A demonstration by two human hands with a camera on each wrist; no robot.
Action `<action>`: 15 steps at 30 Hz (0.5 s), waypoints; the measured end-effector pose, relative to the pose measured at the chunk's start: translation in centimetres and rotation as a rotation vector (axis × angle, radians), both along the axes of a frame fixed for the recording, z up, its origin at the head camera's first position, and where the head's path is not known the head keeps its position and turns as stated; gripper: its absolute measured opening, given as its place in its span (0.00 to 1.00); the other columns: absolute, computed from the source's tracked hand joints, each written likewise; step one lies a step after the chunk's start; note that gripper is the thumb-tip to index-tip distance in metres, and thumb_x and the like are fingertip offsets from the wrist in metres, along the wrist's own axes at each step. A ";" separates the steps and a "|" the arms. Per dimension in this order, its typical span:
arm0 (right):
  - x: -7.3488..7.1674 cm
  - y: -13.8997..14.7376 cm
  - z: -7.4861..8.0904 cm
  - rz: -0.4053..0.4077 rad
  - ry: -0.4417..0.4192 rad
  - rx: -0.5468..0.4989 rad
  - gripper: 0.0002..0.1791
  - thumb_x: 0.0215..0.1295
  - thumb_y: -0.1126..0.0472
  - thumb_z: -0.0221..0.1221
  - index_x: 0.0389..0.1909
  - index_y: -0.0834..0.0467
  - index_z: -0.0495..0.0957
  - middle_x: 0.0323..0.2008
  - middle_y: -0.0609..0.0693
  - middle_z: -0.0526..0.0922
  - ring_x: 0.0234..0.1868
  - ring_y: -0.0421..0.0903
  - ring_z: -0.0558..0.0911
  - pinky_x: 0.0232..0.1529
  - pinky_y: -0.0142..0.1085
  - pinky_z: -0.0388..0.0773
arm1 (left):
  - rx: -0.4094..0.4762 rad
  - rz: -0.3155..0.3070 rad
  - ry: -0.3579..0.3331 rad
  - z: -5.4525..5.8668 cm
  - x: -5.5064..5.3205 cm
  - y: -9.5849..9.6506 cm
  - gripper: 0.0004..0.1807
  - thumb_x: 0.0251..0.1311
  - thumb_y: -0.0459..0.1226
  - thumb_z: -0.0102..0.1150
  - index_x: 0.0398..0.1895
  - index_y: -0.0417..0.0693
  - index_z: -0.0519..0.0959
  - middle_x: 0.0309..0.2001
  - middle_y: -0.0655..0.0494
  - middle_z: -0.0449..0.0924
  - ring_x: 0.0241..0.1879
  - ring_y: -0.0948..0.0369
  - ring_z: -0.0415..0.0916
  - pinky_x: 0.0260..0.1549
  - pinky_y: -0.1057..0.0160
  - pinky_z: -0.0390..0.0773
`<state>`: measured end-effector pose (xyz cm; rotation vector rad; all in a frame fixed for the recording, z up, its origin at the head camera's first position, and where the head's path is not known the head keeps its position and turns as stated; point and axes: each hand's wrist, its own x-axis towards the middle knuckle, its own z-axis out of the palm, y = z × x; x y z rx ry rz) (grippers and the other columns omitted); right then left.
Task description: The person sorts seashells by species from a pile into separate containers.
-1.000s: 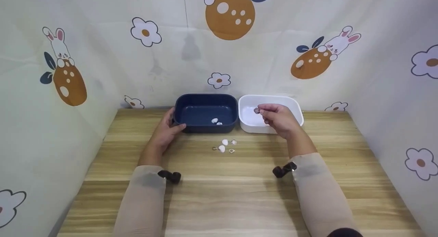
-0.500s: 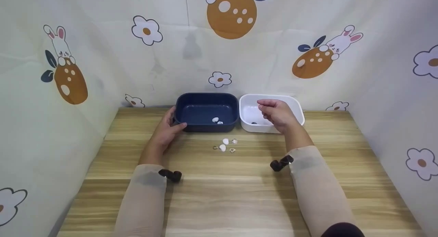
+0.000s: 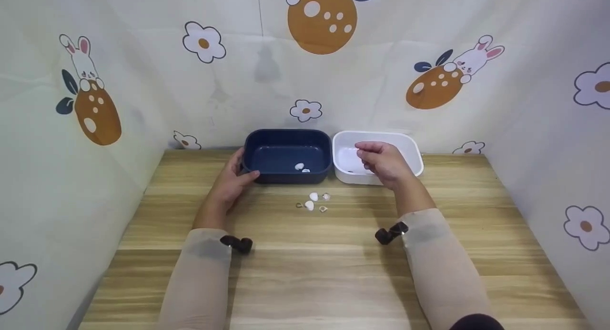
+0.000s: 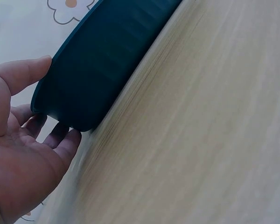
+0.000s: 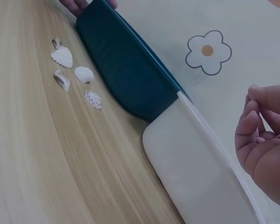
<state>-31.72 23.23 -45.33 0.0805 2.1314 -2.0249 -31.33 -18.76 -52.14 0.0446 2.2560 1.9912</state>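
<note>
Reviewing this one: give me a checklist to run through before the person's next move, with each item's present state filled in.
1. Left hand grips the dark blue container: ok, thumb at its rim.
2. Right hand free of shells: ok, none shows at its fingertips.
3. Right hand away from the white container: not ok, it hovers over it.
4. Loose seashells in plain sight: ok, five on the wooden table.
5. White container's full contents: cannot tell, the right hand hides part of the inside.
</note>
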 end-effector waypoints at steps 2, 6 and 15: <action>0.2 -0.2 0.0 0.003 0.003 -0.009 0.15 0.76 0.63 0.64 0.60 0.61 0.83 0.38 0.45 0.84 0.33 0.41 0.78 0.36 0.28 0.79 | 0.000 0.000 -0.002 0.0 0.0 0.0 0.50 0.71 0.35 0.68 0.89 0.54 0.49 0.89 0.52 0.46 0.89 0.53 0.42 0.87 0.53 0.45; 1.1 -0.8 -0.2 0.009 0.014 -0.042 0.13 0.76 0.64 0.64 0.57 0.60 0.85 0.36 0.43 0.84 0.32 0.40 0.78 0.35 0.28 0.79 | 0.009 -0.002 0.008 -0.1 0.1 0.0 0.50 0.71 0.35 0.67 0.89 0.54 0.49 0.89 0.52 0.47 0.88 0.53 0.42 0.87 0.52 0.45; 3.3 -2.9 -1.5 0.045 0.056 -0.097 0.13 0.73 0.69 0.64 0.55 0.64 0.86 0.38 0.43 0.88 0.32 0.37 0.81 0.34 0.27 0.79 | 0.007 -0.002 0.013 0.0 0.0 0.0 0.50 0.69 0.35 0.68 0.88 0.54 0.50 0.88 0.52 0.49 0.88 0.52 0.43 0.87 0.52 0.45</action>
